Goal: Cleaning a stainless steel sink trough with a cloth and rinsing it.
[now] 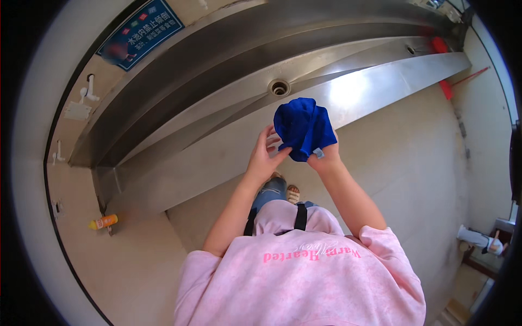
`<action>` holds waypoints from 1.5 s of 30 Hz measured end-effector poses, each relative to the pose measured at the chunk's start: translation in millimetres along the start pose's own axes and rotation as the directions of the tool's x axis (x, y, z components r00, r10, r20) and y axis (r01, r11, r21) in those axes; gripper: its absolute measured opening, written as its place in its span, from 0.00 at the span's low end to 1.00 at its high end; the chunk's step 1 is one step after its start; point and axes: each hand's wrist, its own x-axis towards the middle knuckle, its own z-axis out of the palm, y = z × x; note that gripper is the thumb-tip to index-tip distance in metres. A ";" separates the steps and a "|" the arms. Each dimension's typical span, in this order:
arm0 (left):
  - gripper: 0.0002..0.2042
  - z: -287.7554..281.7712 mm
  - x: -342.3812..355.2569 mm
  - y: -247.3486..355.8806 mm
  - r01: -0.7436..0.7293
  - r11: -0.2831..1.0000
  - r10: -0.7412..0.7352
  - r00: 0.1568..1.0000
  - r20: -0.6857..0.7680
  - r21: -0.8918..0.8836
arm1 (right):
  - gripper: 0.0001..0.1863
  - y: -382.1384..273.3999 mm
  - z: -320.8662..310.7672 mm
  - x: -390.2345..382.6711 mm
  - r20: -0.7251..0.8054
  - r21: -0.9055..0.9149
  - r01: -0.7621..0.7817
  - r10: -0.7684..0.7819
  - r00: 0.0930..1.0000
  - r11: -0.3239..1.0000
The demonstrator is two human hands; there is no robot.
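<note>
A blue cloth (302, 127), bunched and folded, is held up in front of me above the front ledge of a long steel trough sink (225, 133). A small pale tag (318, 153) shows at its lower right edge. My left hand (265, 156) grips the cloth's left side, its thumb against the lower edge and its fingers curled beside the fabric. On the other side my right hand (329, 155) holds the lower right part. The cloth hides most of the right fingers.
A round drain (279, 88) lies in the trough beyond the cloth. White taps (89, 89) and a blue sign (142, 33) are on the left wall. At far left stands a yellow-orange bottle (103, 221). Something red (446, 89) hangs at the trough's right end. Another person (481, 240) is at far right.
</note>
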 end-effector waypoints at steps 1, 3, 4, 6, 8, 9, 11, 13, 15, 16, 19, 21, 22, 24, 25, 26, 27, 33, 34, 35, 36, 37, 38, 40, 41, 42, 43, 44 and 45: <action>0.21 -3.1 7.8 -7.4 -0.071 0.988 0.085 0.991 -0.101 0.138 | 0.41 0.3 2.5 8.0 0.097 -0.087 0.137 -0.128 0.987 0.987; 0.18 -9.3 29.2 -25.2 -0.104 0.989 0.109 0.993 -0.042 0.108 | 0.29 30.1 -18.1 23.5 0.019 -0.140 0.009 -0.006 1.000 0.990; 0.14 -12.7 40.3 -30.6 -0.114 0.988 0.114 0.993 0.006 0.100 | 0.22 42.2 -26.7 34.7 -0.071 -0.155 -0.139 0.129 0.989 0.978; 0.11 -20.4 64.9 -7.9 -0.138 0.980 0.151 0.985 -0.080 0.146 | 0.22 37.7 -22.1 63.3 -0.146 -0.007 -0.168 0.165 0.975 0.986; 0.07 -37.9 79.4 16.9 -0.141 0.969 0.174 0.972 -0.156 0.204 | 0.21 44.0 -25.9 90.1 -0.244 0.250 -0.221 0.282 0.928 0.943; 0.07 -58.8 82.9 21.0 -0.087 0.922 0.179 0.959 -0.217 0.377 | 0.20 1.0 18.8 110.2 -0.146 0.697 -0.303 0.543 0.827 0.650; 0.07 -86.4 101.2 26.8 -0.043 0.846 0.211 0.943 -0.259 0.532 | 0.20 12.0 15.9 130.5 -0.089 0.655 -0.287 0.448 0.890 0.699; 0.06 -117.7 119.1 17.3 -0.180 0.847 0.374 0.870 -0.322 0.500 | 0.19 33.1 6.9 149.9 -0.117 0.492 -0.419 0.534 0.837 0.764; 0.06 -137.4 134.9 16.6 -0.209 0.911 0.339 0.871 -0.356 0.356 | 0.20 56.9 -4.5 170.4 -0.307 0.019 -0.731 0.700 0.645 0.682; 0.06 -146.7 141.3 20.1 -0.119 0.927 0.236 0.923 -0.305 0.356 | 0.21 60.8 0.2 181.8 -0.260 -0.144 -0.779 0.736 0.625 0.610; 0.07 -166.0 161.6 -5.2 -0.015 0.933 0.107 0.966 -0.235 0.360 | 0.25 74.3 21.3 225.8 -0.197 -0.510 -0.638 0.644 0.739 0.576; 0.07 -173.3 179.5 -36.6 0.037 0.908 0.071 0.968 -0.241 0.417 | 0.27 77.1 35.3 276.2 0.026 -0.726 -0.191 0.303 0.953 0.661; 0.06 -173.5 184.9 -35.2 0.093 0.903 0.025 0.963 -0.267 0.420 | 0.27 51.1 64.3 297.7 0.138 -0.784 0.023 0.139 0.981 0.620; 0.07 -175.1 199.2 -26.5 -0.011 0.856 0.198 0.930 -0.308 0.517 | 0.27 16.1 107.7 340.2 0.311 -0.771 0.323 -0.119 0.943 0.549; 0.07 -177.4 207.1 -22.6 -0.099 0.785 0.362 0.874 -0.324 0.611 | 0.27 -1.4 130.9 354.8 0.327 -0.791 0.364 -0.163 0.931 0.492; 0.08 -175.5 216.4 -4.6 -0.073 0.842 0.299 0.888 -0.349 0.534 | 0.26 -14.7 147.4 366.4 0.338 -0.811 0.397 -0.208 0.918 0.429; 0.08 -179.5 225.2 4.7 -0.071 0.840 0.298 0.888 -0.349 0.538 | 0.26 -20.1 162.2 372.7 0.337 -0.809 0.396 -0.209 0.918 0.434; 0.10 -195.5 293.9 40.2 -0.034 0.960 0.162 0.878 -0.451 0.278 | 0.21 -15.8 176.1 402.5 0.415 -0.908 0.415 -0.025 0.910 0.051; 0.10 -192.1 308.7 42.6 -0.026 0.961 0.157 0.870 -0.466 0.276 | 0.21 -18.0 172.9 403.3 0.425 -0.901 0.429 -0.067 0.903 0.060; 0.10 -184.7 322.0 45.1 -0.082 0.989 0.132 0.871 -0.473 0.124 | 0.21 -19.6 169.5 403.8 0.424 -0.899 0.433 -0.108 0.899 0.070; 0.11 -180.5 333.3 47.6 -0.136 0.990 0.106 0.874 -0.475 -0.030 | 0.21 -19.7 167.8 407.4 0.425 -0.898 0.433 -0.100 0.900 0.078; 0.11 -176.8 344.3 51.2 -0.124 0.992 0.096 0.878 -0.469 -0.030 | 0.21 -20.5 162.6 411.1 0.419 -0.894 0.428 -0.096 0.903 0.129; 0.10 -173.8 352.0 55.0 -0.079 0.991 0.026 0.904 -0.428 -0.106 | 0.21 -21.1 158.3 413.2 0.412 -0.888 0.422 -0.088 0.907 0.183; 0.09 -173.6 364.2 57.2 -0.012 0.984 -0.057 0.923 -0.380 -0.175 | 0.20 -20.2 155.1 416.5 0.425 -0.866 0.436 -0.099 0.900 0.246; 0.09 -176.8 368.4 56.1 0.013 0.963 -0.115 0.923 -0.366 -0.270 | 0.20 -19.1 154.5 417.7 0.445 -0.835 0.461 -0.123 0.887 0.300; 0.08 -179.7 371.3 54.5 0.036 0.932 -0.172 0.921 -0.349 -0.362 | 0.20 -19.2 152.6 418.4 0.439 -0.836 0.451 -0.113 0.891 0.313; 0.08 -178.3 373.5 57.0 0.052 0.931 -0.186 0.919 -0.347 -0.361 | 0.20 -20.0 148.2 419.0 0.450 -0.817 0.452 -0.094 0.888 0.358; 0.08 -177.2 375.2 59.4 0.054 0.933 -0.189 0.915 -0.356 -0.356 | 0.21 -17.9 143.8 419.1 0.463 -0.796 0.451 -0.074 0.883 0.404; 0.08 -177.4 375.4 61.7 0.055 0.934 -0.192 0.911 -0.366 -0.352 | 0.21 -9.3 137.8 418.6 0.459 -0.796 0.442 -0.063 0.886 0.413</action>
